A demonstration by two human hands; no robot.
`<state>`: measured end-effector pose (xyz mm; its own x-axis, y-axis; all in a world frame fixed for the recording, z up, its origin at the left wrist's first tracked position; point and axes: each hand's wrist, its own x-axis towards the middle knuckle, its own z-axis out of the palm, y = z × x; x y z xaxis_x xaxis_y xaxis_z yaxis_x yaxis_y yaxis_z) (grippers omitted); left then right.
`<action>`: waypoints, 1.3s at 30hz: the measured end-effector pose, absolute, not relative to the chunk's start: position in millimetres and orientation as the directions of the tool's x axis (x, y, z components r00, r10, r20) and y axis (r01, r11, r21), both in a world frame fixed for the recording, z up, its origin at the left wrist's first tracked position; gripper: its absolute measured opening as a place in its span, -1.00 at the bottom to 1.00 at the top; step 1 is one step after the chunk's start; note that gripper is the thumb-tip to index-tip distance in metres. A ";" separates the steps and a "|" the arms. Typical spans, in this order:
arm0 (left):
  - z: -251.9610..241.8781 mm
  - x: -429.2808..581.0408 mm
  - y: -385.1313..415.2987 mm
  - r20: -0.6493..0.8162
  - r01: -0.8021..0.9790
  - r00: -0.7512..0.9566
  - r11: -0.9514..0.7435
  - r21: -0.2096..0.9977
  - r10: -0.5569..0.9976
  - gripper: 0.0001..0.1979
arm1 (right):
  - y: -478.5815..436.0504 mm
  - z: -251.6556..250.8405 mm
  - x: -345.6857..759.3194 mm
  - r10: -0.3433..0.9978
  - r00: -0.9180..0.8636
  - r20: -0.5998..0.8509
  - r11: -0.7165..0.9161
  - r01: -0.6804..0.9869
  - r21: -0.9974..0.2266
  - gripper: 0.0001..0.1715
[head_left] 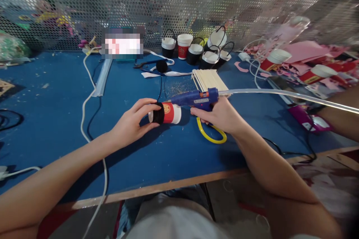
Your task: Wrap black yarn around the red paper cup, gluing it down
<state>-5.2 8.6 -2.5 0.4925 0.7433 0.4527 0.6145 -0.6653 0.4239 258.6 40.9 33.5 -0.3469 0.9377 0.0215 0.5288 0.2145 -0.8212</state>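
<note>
The left hand is gripping a red paper cup, its fingers curling around the black-wrapped end, and the cup is lying on its side near the middle of the blue desk. The right hand is clasping a blue glue gun with its fingers closed on the handle, the nozzle touching the cup's upper side, while a long clear glue stick is trailing off to the right. A stack of wooden sticks is lying just behind the gun.
</note>
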 end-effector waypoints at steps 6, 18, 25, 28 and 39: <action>-2.7 -6.1 7.9 0.448 0.626 0.495 -0.663 0.411 0.745 -0.67 | 36.8 36.8 253.0 0.944 -0.329 0.034 0.229 0.575 -0.785 -0.74; -6.1 -7.2 9.7 0.449 0.578 0.466 -0.646 0.498 0.762 -0.62 | 33.7 38.5 252.1 0.958 -0.283 0.054 0.226 0.622 -0.749 -0.71; -7.1 -6.9 10.7 0.448 0.513 0.454 -0.637 0.575 0.770 -0.60 | 31.2 39.4 252.4 0.953 -0.294 0.065 0.251 0.654 -0.713 -0.77; -7.0 -6.7 10.7 0.448 0.477 0.446 -0.629 0.614 0.775 -0.59 | 30.1 39.1 253.1 0.954 -0.291 0.067 0.256 0.678 -0.689 -0.76; -9.8 -6.5 10.7 0.328 0.413 0.372 -0.471 0.780 0.868 -0.59 | 25.1 34.6 257.3 0.963 -0.257 0.087 0.251 0.722 -0.645 -0.68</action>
<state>-6.5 10.7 -9.8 0.3723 0.8684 0.3276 0.4126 -0.4710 0.7797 257.3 25.1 34.6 -0.2569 0.9625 0.0869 0.7222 0.2509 -0.6445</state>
